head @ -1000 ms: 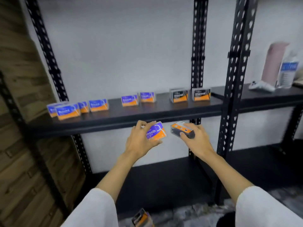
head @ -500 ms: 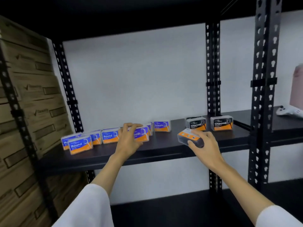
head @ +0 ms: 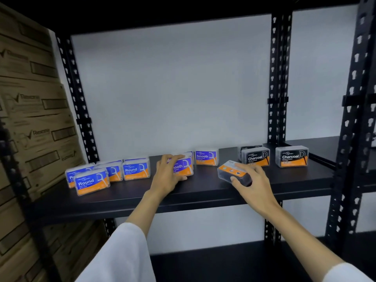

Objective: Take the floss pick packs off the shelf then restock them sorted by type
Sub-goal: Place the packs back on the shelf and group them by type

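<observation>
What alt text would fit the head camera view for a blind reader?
Two hands place floss pick packs on a black shelf: the left hand sets down a Smooth pack, the right hand a Charcoal pack. Round packs stand left.

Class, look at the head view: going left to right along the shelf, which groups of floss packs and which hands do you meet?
Round packs → left hand on a Smooth pack → lone Smooth pack → right hand holding a tilted pack → Charcoal packs.

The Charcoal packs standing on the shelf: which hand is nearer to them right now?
Right. The right hand holds a pack just left and in front of the Charcoal packs; the left hand is farther left, on a Smooth pack.
</observation>
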The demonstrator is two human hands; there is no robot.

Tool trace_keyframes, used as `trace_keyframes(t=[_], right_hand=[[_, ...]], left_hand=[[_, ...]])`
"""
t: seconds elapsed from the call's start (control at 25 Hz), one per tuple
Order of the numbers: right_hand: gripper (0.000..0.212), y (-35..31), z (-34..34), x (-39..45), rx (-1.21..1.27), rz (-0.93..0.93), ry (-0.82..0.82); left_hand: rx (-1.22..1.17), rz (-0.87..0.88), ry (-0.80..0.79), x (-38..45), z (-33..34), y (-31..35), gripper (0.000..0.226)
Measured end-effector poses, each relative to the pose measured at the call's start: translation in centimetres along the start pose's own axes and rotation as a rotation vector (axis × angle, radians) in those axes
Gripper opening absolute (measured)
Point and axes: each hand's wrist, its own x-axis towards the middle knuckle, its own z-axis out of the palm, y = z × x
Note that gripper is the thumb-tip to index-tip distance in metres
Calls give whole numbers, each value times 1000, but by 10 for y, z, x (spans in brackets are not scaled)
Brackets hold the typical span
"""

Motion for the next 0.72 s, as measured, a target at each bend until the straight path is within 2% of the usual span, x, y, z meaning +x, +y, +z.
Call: trace_keyframes(t=[0.16,0.24,0.32,0.4,0.52,0.64,0.72], right_hand=[[42,-1,8,3,1,1,-9],[43,-4,12,3,-1,2,-17],[43,-8,15,4,-5,2,-18],[44,-14,19,9,-20,-11,-22],[45,-22,29,19,-101,-29,-61],[46,-25,38,23,-240,-13,-161],[50,-24,41,21,-354,12,-229]], left_hand=[[-57,42,-30,-2,1,-4,61],[-104,48,-21,-8,-1,-1,69],[-112,-14,55,-18,-3,-1,79],[-13,-146,92,-30,-5,-4,84],[246,-287,-11,-40,-10,-9,74],[376,-272,-38,-45,-11,-8,56],[400,-254,-30,-47,-10,-6,53]])
